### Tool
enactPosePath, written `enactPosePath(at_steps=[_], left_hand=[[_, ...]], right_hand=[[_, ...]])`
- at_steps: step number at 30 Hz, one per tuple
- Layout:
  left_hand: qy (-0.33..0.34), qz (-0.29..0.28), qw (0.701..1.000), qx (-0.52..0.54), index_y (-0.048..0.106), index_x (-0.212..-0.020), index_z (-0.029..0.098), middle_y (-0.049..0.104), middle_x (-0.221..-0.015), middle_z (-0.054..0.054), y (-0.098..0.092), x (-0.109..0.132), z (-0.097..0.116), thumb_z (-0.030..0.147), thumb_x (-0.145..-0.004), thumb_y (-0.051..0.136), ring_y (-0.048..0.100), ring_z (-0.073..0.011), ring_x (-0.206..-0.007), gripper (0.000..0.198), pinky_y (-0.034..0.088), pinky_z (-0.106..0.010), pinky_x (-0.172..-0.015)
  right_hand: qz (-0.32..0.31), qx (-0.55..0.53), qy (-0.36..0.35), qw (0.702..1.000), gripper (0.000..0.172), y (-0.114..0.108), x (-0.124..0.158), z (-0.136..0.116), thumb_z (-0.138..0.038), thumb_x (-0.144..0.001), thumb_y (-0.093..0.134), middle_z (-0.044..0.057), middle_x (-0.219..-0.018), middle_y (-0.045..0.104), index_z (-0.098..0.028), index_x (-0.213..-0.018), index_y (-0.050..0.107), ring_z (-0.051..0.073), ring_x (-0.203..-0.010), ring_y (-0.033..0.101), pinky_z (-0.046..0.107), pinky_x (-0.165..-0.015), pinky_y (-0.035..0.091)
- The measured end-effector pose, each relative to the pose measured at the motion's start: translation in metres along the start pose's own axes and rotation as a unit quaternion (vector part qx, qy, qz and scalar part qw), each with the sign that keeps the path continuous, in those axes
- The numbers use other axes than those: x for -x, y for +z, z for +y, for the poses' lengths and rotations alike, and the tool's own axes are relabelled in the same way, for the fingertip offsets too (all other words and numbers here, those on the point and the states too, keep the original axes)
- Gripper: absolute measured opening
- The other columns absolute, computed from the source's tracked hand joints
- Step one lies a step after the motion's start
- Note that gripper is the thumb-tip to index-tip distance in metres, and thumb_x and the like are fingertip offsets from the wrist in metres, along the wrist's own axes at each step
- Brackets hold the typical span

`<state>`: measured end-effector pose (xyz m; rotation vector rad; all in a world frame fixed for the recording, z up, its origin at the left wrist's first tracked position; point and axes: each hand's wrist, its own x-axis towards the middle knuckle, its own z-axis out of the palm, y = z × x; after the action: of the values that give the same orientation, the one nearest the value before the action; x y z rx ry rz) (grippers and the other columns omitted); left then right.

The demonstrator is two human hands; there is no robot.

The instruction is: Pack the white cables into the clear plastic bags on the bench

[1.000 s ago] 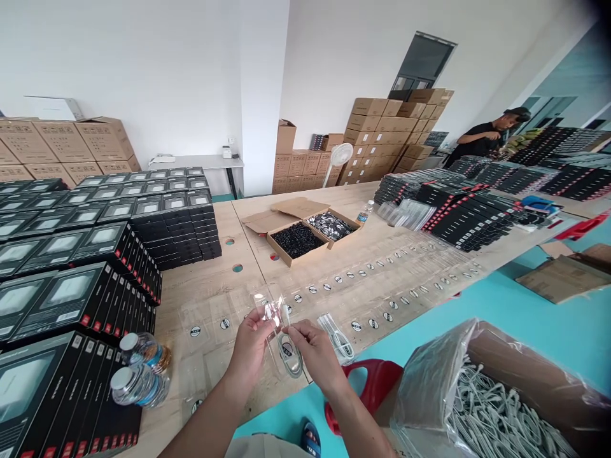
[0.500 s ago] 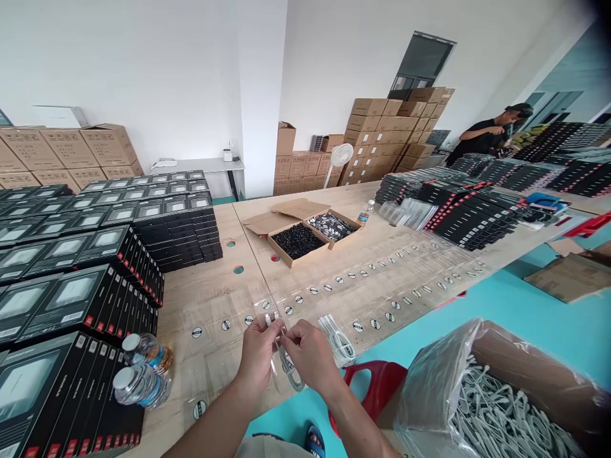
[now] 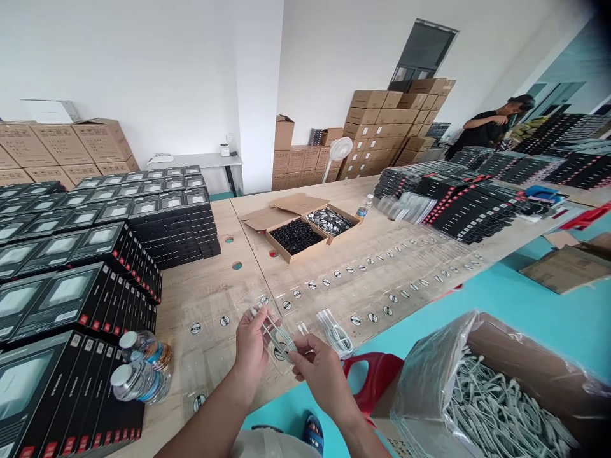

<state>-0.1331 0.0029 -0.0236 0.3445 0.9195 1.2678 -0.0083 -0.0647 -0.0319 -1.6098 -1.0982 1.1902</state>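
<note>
Both hands meet over the near edge of a long wooden table [image 3: 210, 299]. My left hand [image 3: 251, 346] pinches the top of a clear plastic sleeve [image 3: 275, 336] with a coiled white cable in it. My right hand [image 3: 321, 372] grips the sleeve's lower end, fingers closed. Just right of my hands another bagged white cable [image 3: 337, 334] lies on the table. Rows of clear sleeves with round stickers [image 3: 382, 280] cover the tabletop beyond.
Stacks of black boxes [image 3: 81, 267] fill the left; two water bottles [image 3: 140, 369] lie by them. An open carton of black parts [image 3: 298, 236] sits mid-table. A box of white cables [image 3: 496, 407] and a red stool [image 3: 372, 378] are right. A person [image 3: 487, 127] stands far right.
My hands dropped lower and closer to me with the sleeve. The sleeve tilted from upright to slanting between my two hands, and my right hand slid down to its lower end.
</note>
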Motion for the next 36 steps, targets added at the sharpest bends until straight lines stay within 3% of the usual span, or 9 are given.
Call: enactPosePath(at_steps=[4, 8, 10, 13, 16, 24, 30, 33, 36], left_hand=[[-0.025, -0.004, 1.000, 0.002, 0.056, -0.073, 0.019, 0.060, -0.067, 0.002, -0.001, 0.002, -0.003, 0.038, -0.063, 0.084, 0.061, -0.0138, -0.063, 0.035, 0.049, -0.026, -0.059], [-0.029, -0.012, 0.999, 0.044, 0.055, -0.072, 0.019, 0.057, -0.064, 0.003, -0.003, -0.005, -0.003, 0.032, -0.065, 0.084, 0.061, -0.0131, -0.063, 0.032, 0.051, -0.026, -0.064], [-0.035, -0.017, 0.997, 0.060, 0.056, -0.073, 0.019, 0.058, -0.065, 0.003, -0.003, -0.009, -0.002, 0.028, -0.066, 0.083, 0.062, -0.0135, -0.063, 0.030, 0.052, -0.027, -0.066], [-0.061, -0.026, 0.995, 0.074, 0.058, -0.074, 0.017, 0.059, -0.066, 0.002, -0.001, -0.012, 0.000, 0.027, -0.071, 0.079, 0.062, -0.0136, -0.063, 0.024, 0.054, -0.028, -0.066], [-0.073, -0.013, 0.994, 0.079, 0.058, -0.075, 0.017, 0.060, -0.066, 0.001, 0.001, -0.013, 0.001, 0.026, -0.074, 0.077, 0.061, -0.0123, -0.061, 0.020, 0.055, -0.029, -0.069], [-0.051, -0.028, 0.998, 0.026, 0.055, -0.073, 0.018, 0.060, -0.066, 0.002, 0.003, -0.012, 0.000, 0.035, -0.065, 0.083, 0.064, -0.0160, -0.062, 0.034, 0.047, -0.026, -0.055], [-0.057, -0.041, 0.997, -0.012, 0.057, -0.071, 0.019, 0.060, -0.066, 0.002, -0.003, -0.012, -0.005, 0.038, -0.061, 0.086, 0.060, -0.0131, -0.060, 0.036, 0.047, -0.027, -0.057], [-0.074, -0.087, 0.992, -0.048, 0.058, -0.070, 0.019, 0.062, -0.065, 0.001, -0.003, -0.008, -0.010, 0.042, -0.061, 0.085, 0.059, -0.0131, -0.060, 0.037, 0.047, -0.027, -0.057], [-0.081, -0.136, 0.986, -0.059, 0.058, -0.068, 0.018, 0.063, -0.063, 0.000, 0.001, 0.000, -0.014, 0.044, -0.063, 0.084, 0.059, -0.0131, -0.060, 0.036, 0.047, -0.026, -0.059]], right_hand=[[0.003, -0.057, 0.044, 0.997, 0.028, 0.006, 0.000, 0.013, -0.046, -0.071, 0.065, -0.003, -0.053, 0.054, -0.020, -0.072, 0.056, 0.017, -0.052, 0.057, 0.030, -0.052, 0.047], [0.085, 0.005, -0.014, 0.996, 0.028, 0.006, -0.002, 0.022, -0.045, -0.069, 0.071, 0.001, -0.068, 0.058, -0.020, -0.072, 0.058, 0.017, -0.061, 0.057, 0.031, -0.057, 0.047], [0.123, 0.020, -0.043, 0.991, 0.035, 0.003, -0.003, 0.025, -0.047, -0.066, 0.075, 0.005, -0.085, 0.062, -0.020, -0.082, 0.060, 0.020, -0.073, 0.059, 0.033, -0.064, 0.050], [0.039, -0.094, -0.037, 0.994, 0.056, 0.004, -0.003, 0.026, -0.058, -0.074, 0.069, 0.009, -0.102, 0.064, -0.021, -0.113, 0.054, 0.023, -0.086, 0.062, 0.038, -0.071, 0.054], [-0.013, -0.173, -0.047, 0.984, 0.065, 0.011, -0.001, 0.025, -0.062, -0.080, 0.062, 0.004, -0.085, 0.064, -0.021, -0.127, 0.042, 0.021, -0.077, 0.063, 0.038, -0.071, 0.054], [0.100, -0.092, -0.020, 0.991, 0.067, 0.025, -0.013, 0.032, -0.068, -0.079, 0.057, -0.005, -0.062, 0.052, -0.018, -0.122, 0.048, 0.018, -0.056, 0.060, 0.029, -0.050, 0.045], [-0.051, -0.086, 0.015, 0.995, 0.063, -0.001, -0.023, 0.032, -0.057, -0.071, 0.072, 0.000, -0.072, 0.060, -0.018, -0.117, 0.053, 0.019, -0.069, 0.062, 0.030, -0.061, 0.047], [-0.089, -0.073, -0.015, 0.993, 0.058, -0.015, -0.030, 0.025, -0.053, -0.073, 0.072, 0.003, -0.084, 0.064, -0.019, -0.117, 0.057, 0.018, -0.076, 0.060, 0.030, -0.066, 0.046], [-0.115, -0.032, -0.035, 0.992, 0.041, -0.020, -0.038, 0.019, -0.047, -0.076, 0.070, 0.000, -0.074, 0.061, -0.019, -0.104, 0.062, 0.015, -0.065, 0.054, 0.028, -0.060, 0.040]])
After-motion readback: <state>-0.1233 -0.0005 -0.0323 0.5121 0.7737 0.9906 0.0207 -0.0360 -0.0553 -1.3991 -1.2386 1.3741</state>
